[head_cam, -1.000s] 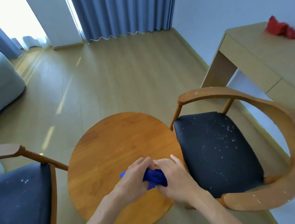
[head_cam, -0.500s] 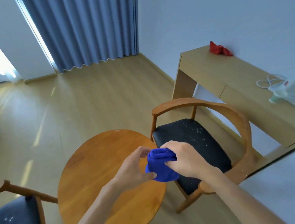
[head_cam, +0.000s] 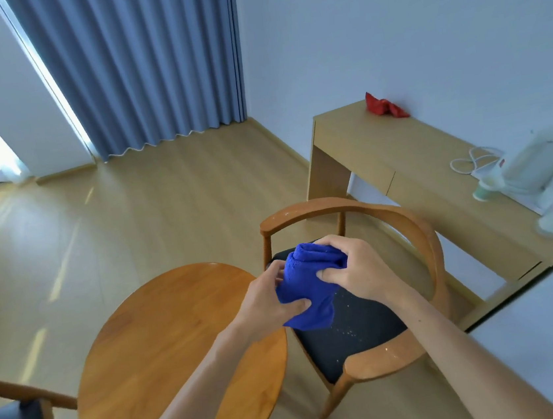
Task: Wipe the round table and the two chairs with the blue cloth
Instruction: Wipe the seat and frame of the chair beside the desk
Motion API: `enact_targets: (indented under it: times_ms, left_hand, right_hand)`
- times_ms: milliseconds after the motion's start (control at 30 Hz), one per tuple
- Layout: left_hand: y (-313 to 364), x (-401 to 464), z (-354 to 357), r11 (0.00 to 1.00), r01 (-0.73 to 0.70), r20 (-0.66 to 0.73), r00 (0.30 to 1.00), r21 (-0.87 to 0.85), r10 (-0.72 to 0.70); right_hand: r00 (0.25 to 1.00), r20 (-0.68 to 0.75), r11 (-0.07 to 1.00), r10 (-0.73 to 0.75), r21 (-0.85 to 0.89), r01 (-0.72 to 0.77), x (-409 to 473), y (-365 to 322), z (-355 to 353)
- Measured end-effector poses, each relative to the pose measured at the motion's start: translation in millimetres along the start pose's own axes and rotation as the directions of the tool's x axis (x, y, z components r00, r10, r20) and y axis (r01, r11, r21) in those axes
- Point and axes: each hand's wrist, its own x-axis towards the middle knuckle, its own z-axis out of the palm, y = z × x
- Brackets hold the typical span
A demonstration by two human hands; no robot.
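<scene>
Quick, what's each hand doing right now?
Left hand: closed, gripping the bunched bright blue cloth from the left.
Right hand: closed, gripping the same cloth from the right.

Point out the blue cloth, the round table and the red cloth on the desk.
blue cloth (head_cam: 306, 285): head view, bunched middle between the hands.
round table (head_cam: 166, 342): head view, bare wooden top.
red cloth (head_cam: 385, 109): head view, centre of the crumpled heap.

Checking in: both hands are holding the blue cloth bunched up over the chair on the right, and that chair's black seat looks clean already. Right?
Not quite. Both the left hand and right hand do grip the bunched blue cloth above the right chair, but the head view shows its black seat speckled with white flecks, so it is not clean.
</scene>
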Motion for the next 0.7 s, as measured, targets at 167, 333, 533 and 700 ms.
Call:
enact_targets:
  times_ms: [167, 333, 533, 700]
  left_hand:
    - [33, 37, 54, 0.997, 0.064, -0.059, 0.996, -0.032, -0.065]
    - [68, 66, 112, 0.992, 0.121, -0.102, 0.987, -0.043, -0.125]
    - [90, 90, 159, 0.980, 0.199, -0.113, 0.974, 0.005, -0.197]
    - [90, 109, 169, 0.970, 0.241, -0.111, 0.965, 0.038, -0.236]
  right_hand:
    - [1.000, 0.011, 0.994, -0.007, 0.113, 0.005, 3, 45, -65]
    - [0.997, 0.070, 0.992, -0.012, 0.127, 0.003, 1, 92, -128]
    - [0.984, 0.178, 0.996, -0.005, 0.093, -0.011, 2, 135, -173]
    - [0.964, 0.264, 0.999, 0.002, 0.037, -0.012, 18, 156, -191]
